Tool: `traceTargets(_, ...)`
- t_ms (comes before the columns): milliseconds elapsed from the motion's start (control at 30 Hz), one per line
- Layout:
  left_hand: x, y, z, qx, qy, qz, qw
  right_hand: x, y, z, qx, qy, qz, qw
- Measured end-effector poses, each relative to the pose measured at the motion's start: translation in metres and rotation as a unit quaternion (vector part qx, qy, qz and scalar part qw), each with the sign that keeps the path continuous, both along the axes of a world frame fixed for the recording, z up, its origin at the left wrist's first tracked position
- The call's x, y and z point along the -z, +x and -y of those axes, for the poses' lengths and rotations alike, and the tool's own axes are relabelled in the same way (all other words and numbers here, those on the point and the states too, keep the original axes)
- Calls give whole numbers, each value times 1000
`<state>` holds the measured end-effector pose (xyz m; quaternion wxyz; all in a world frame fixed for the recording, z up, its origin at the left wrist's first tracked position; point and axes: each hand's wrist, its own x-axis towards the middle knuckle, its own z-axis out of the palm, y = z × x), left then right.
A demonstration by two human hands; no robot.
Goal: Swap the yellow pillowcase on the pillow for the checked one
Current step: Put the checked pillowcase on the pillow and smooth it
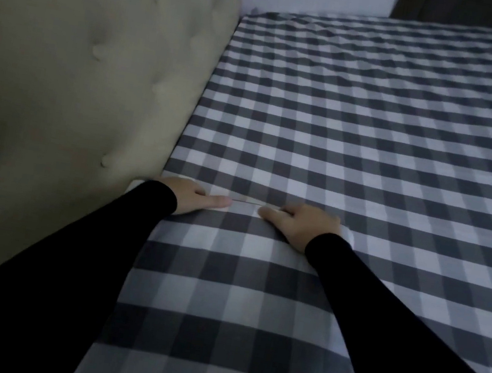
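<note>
Both hands, left hand (186, 196) and right hand (301, 225), pinch the checked pillowcase (223, 279) far edge; I'd tug evenly outward to square corners against the checked sheet (376, 126).

- My left hand (189, 198) curls over the far end of the checked pillowcase (221, 295); its fingertips are hidden behind that edge.
- My right hand (299, 227) does likewise, fingertips out of sight.
- The near end of the pillowcase is cut off by the bottom edge.
- I cannot tell what lies inside the pillowcase.
- The headboard (80, 63), left of the pillowcase, runs off the top and left.
</note>
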<state>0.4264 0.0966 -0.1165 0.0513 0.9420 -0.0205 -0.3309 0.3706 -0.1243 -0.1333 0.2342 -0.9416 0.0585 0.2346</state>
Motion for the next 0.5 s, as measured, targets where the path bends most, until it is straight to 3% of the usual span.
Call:
traceTargets(133, 2, 9, -24, 15, 150, 9, 989, 10, -8, 5, 23, -6, 2, 1000)
traceTargets(333, 4, 23, -38, -133, -21, 12, 991, 22, -8, 14, 85, -22, 26, 996)
traceTargets(433, 20, 17, -46, -140, -21, 44, 989, 29, -12, 21, 128, -101, 45, 986)
traceTargets(500, 27, 15, -54, -137, -30, 96, 985, 35, -17, 27, 207, -83, 41, 974)
